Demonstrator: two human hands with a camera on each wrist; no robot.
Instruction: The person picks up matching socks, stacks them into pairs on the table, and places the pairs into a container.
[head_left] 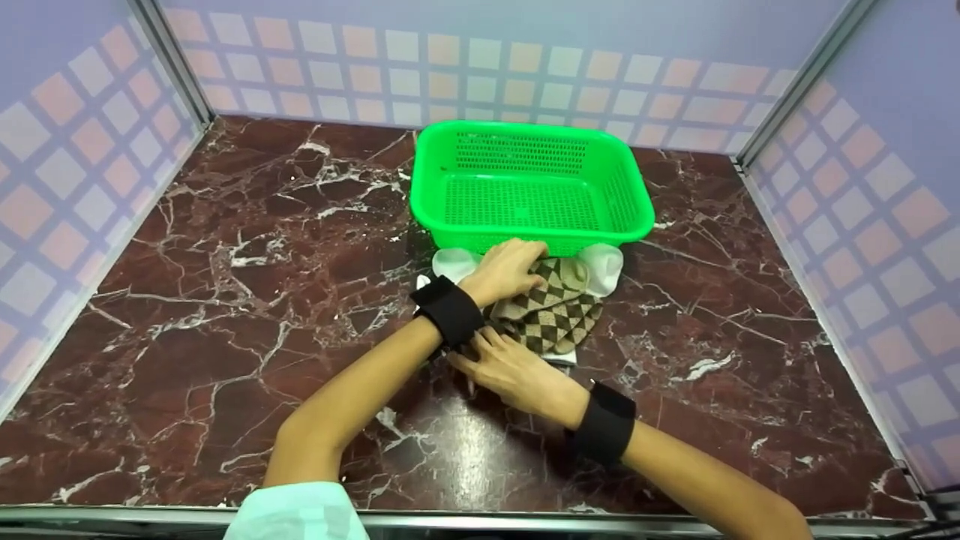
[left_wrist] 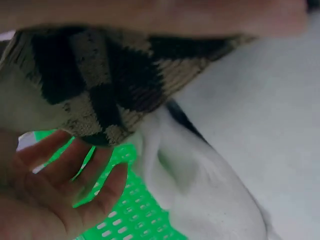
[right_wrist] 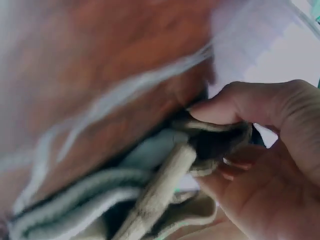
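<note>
Brown-and-beige checkered socks [head_left: 551, 311] lie bunched with white socks [head_left: 602, 268] in front of the basket. My left hand [head_left: 510, 270] reaches over the left side of the pile, touching the checkered fabric. In the left wrist view its fingers [left_wrist: 95, 170] are loosely bent below a checkered sock [left_wrist: 100, 82], with a white sock [left_wrist: 200, 180] beside it. Closer to me, my right hand [head_left: 521, 375] is at the pile's near left edge. The right wrist view has its thumb [right_wrist: 225, 107] and fingers pinching a dark, beige-edged sock fold [right_wrist: 222, 142].
A green plastic basket [head_left: 532, 236] with perforated walls stands directly behind the socks. The brown marbled tabletop [head_left: 225, 337] spreads around them, bounded by tile-patterned walls [head_left: 480, 71] at the back and sides. A metal edge [head_left: 480, 519] runs along the front.
</note>
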